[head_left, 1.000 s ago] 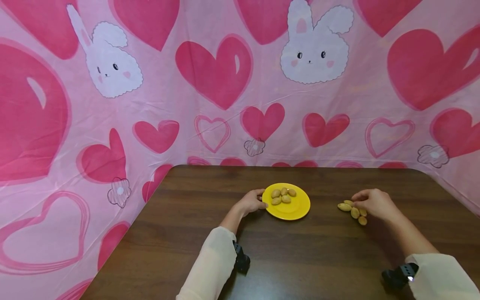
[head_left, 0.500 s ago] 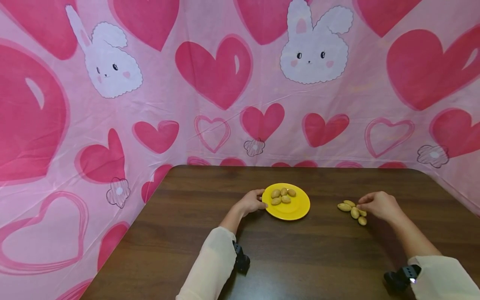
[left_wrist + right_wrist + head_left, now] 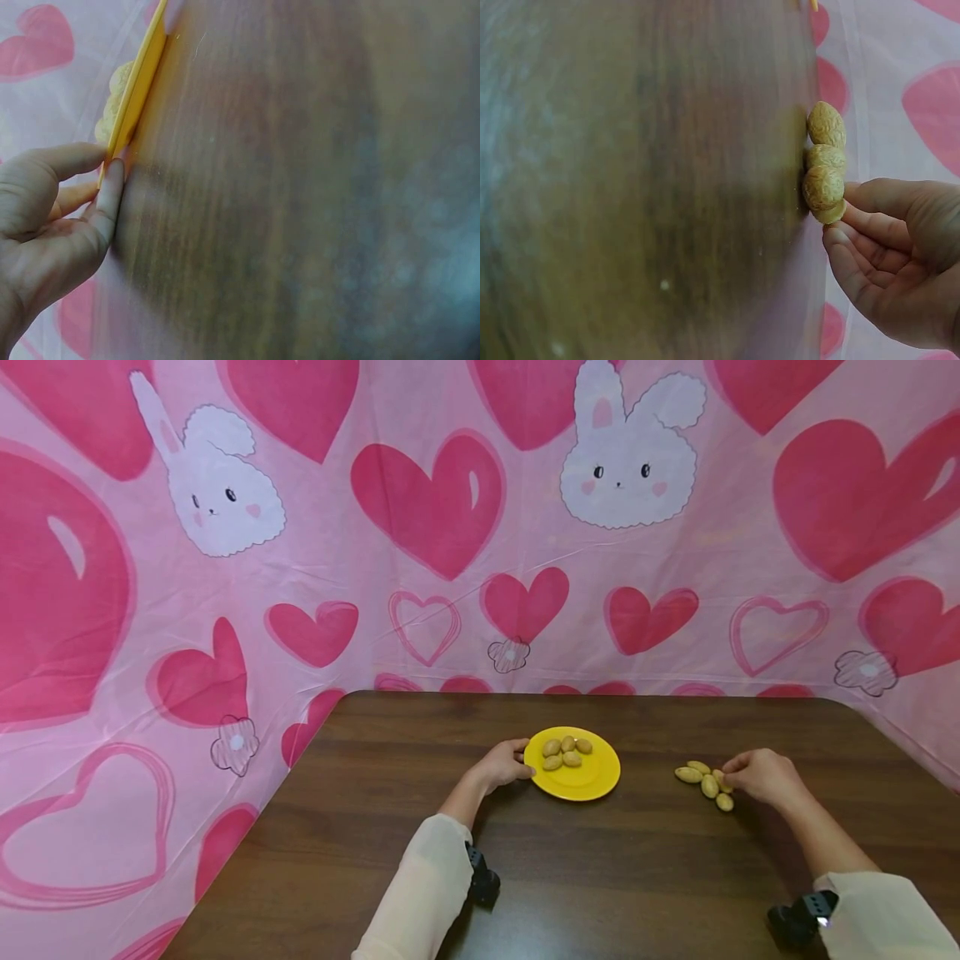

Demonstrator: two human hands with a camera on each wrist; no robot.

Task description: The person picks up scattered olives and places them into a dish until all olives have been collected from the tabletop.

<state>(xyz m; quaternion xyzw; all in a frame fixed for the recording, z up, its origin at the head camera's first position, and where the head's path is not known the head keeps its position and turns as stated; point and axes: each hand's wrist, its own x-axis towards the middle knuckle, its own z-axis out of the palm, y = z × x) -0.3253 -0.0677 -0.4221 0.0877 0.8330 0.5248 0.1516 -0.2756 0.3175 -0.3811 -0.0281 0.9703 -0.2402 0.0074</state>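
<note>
Pink cloth [image 3: 420,410] printed with hearts and two white rabbit faces [image 3: 628,481] hangs behind my brown wooden table [image 3: 600,877]. On it sits one round yellow plate [image 3: 596,781] with five tan, wrinkled nuts [image 3: 572,759] grouped toward its far left part. Well apart, to the plate's right, five more nuts [image 3: 709,787] lie in a loose cluster.

Both my forearms, in two cream sleeves [image 3: 427,885], reach forward, a black camera [image 3: 484,881] on each wrist. My left hand [image 3: 501,766] pinches the plate's left rim. My right hand [image 3: 763,777] comes in from the right, thumb and fingers bent together, pinching the cluster's rightmost nut.

My left wrist view adds what the head view hides: a fingertip [image 3: 114,176] tucked against the plate's underside. My right wrist view shows the nuts' wrinkled shells close up, though only four can be told apart there.
</note>
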